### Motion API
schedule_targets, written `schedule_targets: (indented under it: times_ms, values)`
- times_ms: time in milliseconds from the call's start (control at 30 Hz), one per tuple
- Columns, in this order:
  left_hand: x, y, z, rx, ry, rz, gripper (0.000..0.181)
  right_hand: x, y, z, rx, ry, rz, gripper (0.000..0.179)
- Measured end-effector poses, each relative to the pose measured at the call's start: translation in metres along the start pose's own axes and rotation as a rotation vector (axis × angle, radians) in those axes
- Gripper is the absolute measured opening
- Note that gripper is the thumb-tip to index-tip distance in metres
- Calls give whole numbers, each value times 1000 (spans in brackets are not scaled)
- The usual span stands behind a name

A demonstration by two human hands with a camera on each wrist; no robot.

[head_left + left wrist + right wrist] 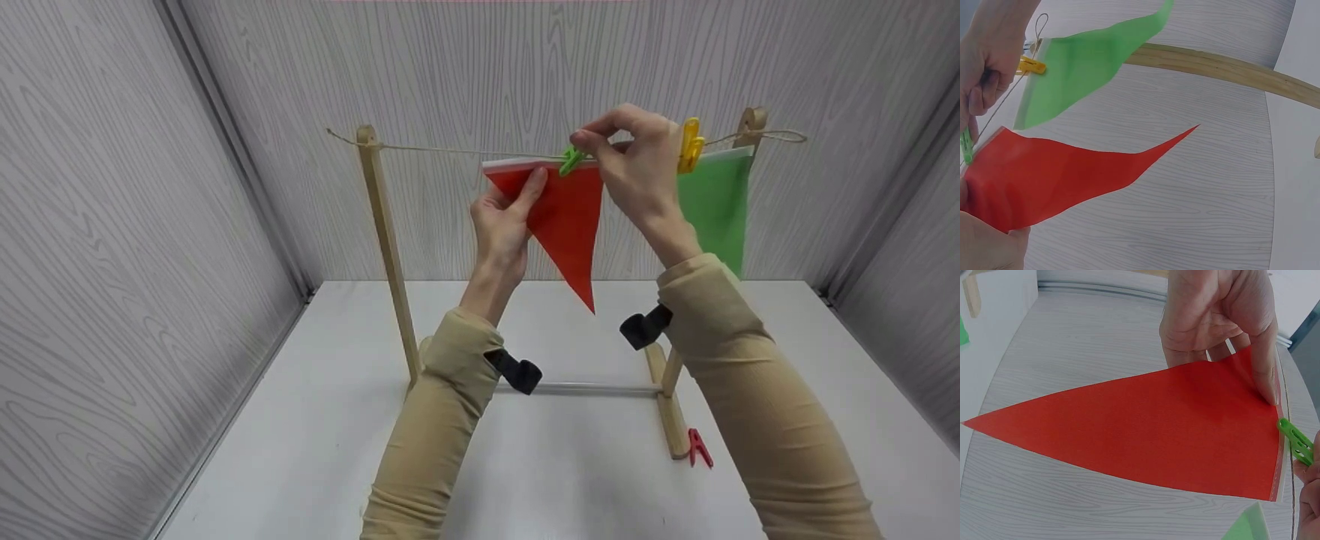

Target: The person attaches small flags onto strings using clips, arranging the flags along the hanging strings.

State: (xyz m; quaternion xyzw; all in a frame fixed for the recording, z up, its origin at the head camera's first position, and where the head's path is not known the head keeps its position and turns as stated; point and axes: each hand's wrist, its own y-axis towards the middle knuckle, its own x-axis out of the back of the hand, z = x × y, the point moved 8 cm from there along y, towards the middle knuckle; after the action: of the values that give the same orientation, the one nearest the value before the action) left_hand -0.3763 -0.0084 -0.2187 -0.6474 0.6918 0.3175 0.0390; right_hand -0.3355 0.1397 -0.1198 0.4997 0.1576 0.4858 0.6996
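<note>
A red pennant (pixel 570 217) hangs point down at the string (pixel 450 151), its white top edge along the line. My left hand (pixel 506 225) pinches the pennant near its upper left corner, thumb in front and fingers behind. With thumb and fingertips, my right hand (pixel 641 161) pinches a green clothespin (pixel 571 160) whose jaws sit over the pennant's top edge, right of the left thumb. In the right wrist view the green clothespin (pixel 1296 440) meets the white edge beside the string. A green pennant (pixel 712 202) hangs farther right under a yellow clothespin (pixel 691 146).
The string runs between a left wooden post (pixel 390 255) and a right wooden post (pixel 750 124). A pale rod (pixel 585 388) joins the posts low down. A red clothespin (pixel 699 448) lies on the white table (pixel 315 450) by the right wooden foot (pixel 673 424).
</note>
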Motion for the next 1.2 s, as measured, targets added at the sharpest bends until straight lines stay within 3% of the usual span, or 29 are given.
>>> schedule_targets:
  times_ms: [233, 633, 900, 1200]
  values:
    - [-2, 0, 1, 0, -9, 9, 28, -1, -1, 2, 19, -13, 10, 18]
    - [-4, -1, 2, 9, -29, 14, 28, -4, -1, 0, -20, -25, 83, 21]
    - [-3, -1, 3, 20, -55, 11, 27, -7, -2, 1, -76, -53, 159, 28]
    - [-2, -1, 4, 18, -51, 16, 30, -7, -3, -5, -130, -42, 185, 33]
